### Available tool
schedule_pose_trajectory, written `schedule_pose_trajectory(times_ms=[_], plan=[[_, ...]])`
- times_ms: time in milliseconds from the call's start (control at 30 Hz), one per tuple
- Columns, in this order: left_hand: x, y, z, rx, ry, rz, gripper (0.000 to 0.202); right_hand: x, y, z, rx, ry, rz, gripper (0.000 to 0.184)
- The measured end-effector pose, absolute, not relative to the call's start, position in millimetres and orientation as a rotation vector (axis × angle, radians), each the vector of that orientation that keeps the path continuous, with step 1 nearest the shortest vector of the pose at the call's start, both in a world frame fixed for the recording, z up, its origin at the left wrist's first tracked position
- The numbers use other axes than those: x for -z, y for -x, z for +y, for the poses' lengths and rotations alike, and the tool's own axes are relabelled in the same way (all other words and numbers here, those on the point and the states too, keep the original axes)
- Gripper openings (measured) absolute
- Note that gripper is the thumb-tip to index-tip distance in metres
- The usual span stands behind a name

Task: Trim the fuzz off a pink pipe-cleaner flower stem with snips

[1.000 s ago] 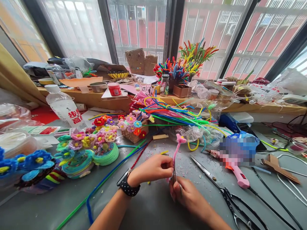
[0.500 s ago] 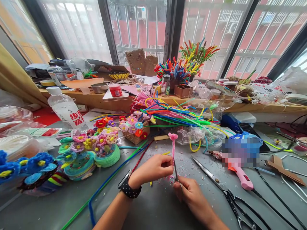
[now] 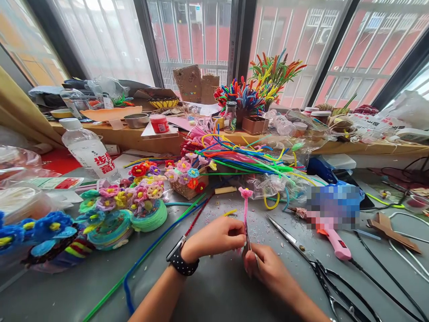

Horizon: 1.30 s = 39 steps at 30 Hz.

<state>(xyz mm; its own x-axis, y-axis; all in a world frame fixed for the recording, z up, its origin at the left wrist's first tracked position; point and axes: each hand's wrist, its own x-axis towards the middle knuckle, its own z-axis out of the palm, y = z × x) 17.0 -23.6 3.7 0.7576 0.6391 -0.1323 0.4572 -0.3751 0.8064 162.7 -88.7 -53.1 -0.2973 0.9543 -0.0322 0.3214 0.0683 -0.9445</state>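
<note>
My left hand, with a dark polka-dot watch strap on its wrist, pinches the stem of a pink pipe-cleaner flower. The flower stands upright, its ruffled head above my fingers. In my right hand is a small pair of scissors, blades upward against the pink stem. My fingers cover the handles and the stem's lower part. Pink fuzz clippings speckle the grey table around both hands. Large scissors with black handles lie to the right, slightly open.
A pink glue gun rests at right, its cord running forward. Pipe-cleaner flower pots stand at left beside a water bottle. Long green and blue pipe cleaners cross the table. Behind lies a heap of colourful pipe cleaners.
The flower and both hands have shifted slightly right in view. The scissor blades now sit higher along the pink stem and look a little wider apart.
</note>
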Motion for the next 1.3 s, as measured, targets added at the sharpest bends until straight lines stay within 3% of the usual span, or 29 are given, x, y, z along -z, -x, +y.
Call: schedule_pose_trajectory(times_ms=[333,567,833,1300], plan=[[-2.5,-15.2,-22.1,-0.306,-1.981,0.837,0.014,57.3,-161.2,-86.2,-1.248,1.347,-1.596,0.057],[-3.5,-10.7,-20.4,-0.303,-1.944,0.766,0.014,53.9,-164.8,-85.5,-1.403,1.169,-1.624,0.066],[-5.8,-12.6,-22.6,-0.255,-1.997,0.753,0.016,50.2,-165.0,-85.9,-1.247,1.213,-1.792,0.073],[0.4,-12.8,-19.3,-0.295,-1.995,0.814,0.014,54.9,-162.2,-86.2,-1.192,1.378,-1.582,0.06]])
